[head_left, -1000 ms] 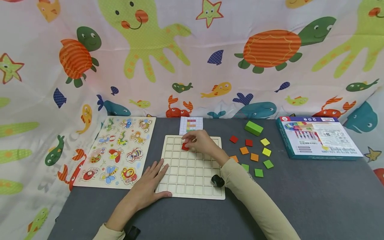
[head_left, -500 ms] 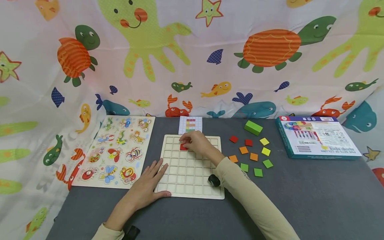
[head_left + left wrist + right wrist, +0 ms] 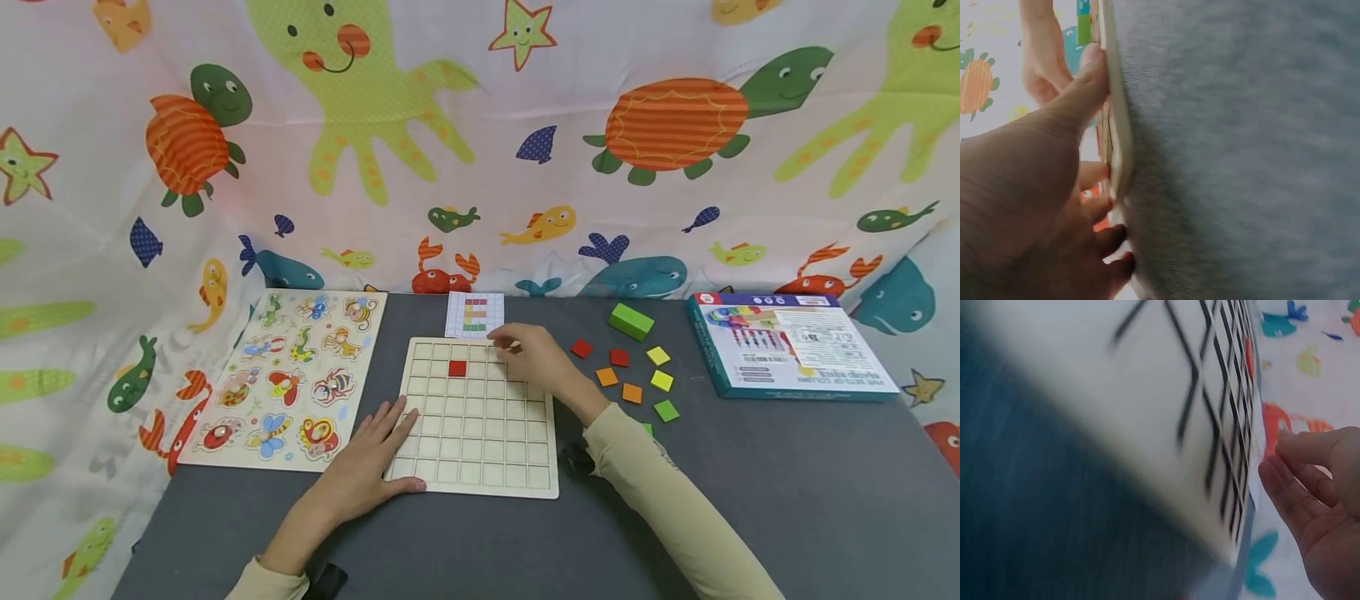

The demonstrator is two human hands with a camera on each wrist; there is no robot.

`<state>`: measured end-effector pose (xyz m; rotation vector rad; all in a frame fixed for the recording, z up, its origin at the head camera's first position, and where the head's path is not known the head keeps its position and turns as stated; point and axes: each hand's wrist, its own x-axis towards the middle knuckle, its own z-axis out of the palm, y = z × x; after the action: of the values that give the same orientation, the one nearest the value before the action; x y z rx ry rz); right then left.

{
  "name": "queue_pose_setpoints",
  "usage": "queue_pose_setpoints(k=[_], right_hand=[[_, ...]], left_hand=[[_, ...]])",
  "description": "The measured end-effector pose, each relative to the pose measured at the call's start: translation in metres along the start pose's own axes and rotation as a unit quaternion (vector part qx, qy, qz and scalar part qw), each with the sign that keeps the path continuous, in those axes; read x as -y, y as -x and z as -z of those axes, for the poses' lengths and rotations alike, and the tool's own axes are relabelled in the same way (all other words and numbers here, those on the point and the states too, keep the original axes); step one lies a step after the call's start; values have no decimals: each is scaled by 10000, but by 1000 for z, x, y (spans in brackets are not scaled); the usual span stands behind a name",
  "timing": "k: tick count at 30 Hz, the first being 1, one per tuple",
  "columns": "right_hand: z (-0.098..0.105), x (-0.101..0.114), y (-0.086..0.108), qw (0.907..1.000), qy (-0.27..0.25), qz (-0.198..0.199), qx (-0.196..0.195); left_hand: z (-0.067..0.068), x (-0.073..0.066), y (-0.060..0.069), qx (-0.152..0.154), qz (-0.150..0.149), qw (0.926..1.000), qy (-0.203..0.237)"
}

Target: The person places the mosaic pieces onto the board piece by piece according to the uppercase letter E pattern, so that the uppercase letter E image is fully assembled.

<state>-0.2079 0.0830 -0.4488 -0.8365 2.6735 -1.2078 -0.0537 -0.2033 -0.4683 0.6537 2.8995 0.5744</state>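
A pale board with a square grid lies in the middle of the grey table. One red square tile sits in a cell of its upper part. My left hand rests on the board's left edge with fingers spread; in the left wrist view its thumb touches the board's rim. Over the upper right of the grid is my right hand, fingers bent loosely. The right wrist view shows nothing between that hand's thumb and fingers. Behind the board lies a small card with a coloured pattern.
To the right lie loose red, orange, yellow and green tiles. A green block and a flat box stand farther back. An insect picture board lies at left.
My right hand has let go of the red tile, which stays in its grid cell, and has moved right toward the loose tiles. My left hand has stayed put.
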Motion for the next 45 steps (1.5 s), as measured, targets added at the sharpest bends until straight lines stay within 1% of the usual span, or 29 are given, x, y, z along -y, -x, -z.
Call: queue_pose_setpoints(k=[3, 4, 7, 11, 15, 19, 23, 31, 35, 38, 45], right_hand=[[19, -13, 14, 9995, 50, -83, -287], [25, -18, 18, 9992, 142, -107, -365], [43, -32, 30, 9973, 437, -358, -477], [62, -46, 42, 9934, 781, -730, -414], [73, -55, 46, 9910, 961, -885, -286], [74, -59, 45, 9909, 1016, -867, -132], [71, -57, 44, 9905, 1062, -871, -101], [71, -45, 38, 9875, 1198, -1026, -68], [70, -39, 33, 9891, 1157, -909, -113], [68, -33, 29, 9921, 1013, -726, -107], [52, -18, 18, 9972, 699, -268, -8]], left_hand=[[2, 0, 1, 48, -16, 10000, 7], [3, 0, 1, 68, -15, 10000, -10], [4, 0, 2, 113, -1, 9999, -22], [5, 1, 3, 98, -5, 10000, -6], [5, 1, 4, 118, 28, 9999, 30], [5, 1, 4, 128, 48, 9999, 42], [3, 1, 2, 123, 33, 9999, 57], [2, 1, 1, 126, 44, 9999, 2], [2, 1, 1, 85, 24, 10000, 5], [1, 2, 0, 76, 9, 10000, 6], [0, 1, 0, 98, -6, 9999, 85]])
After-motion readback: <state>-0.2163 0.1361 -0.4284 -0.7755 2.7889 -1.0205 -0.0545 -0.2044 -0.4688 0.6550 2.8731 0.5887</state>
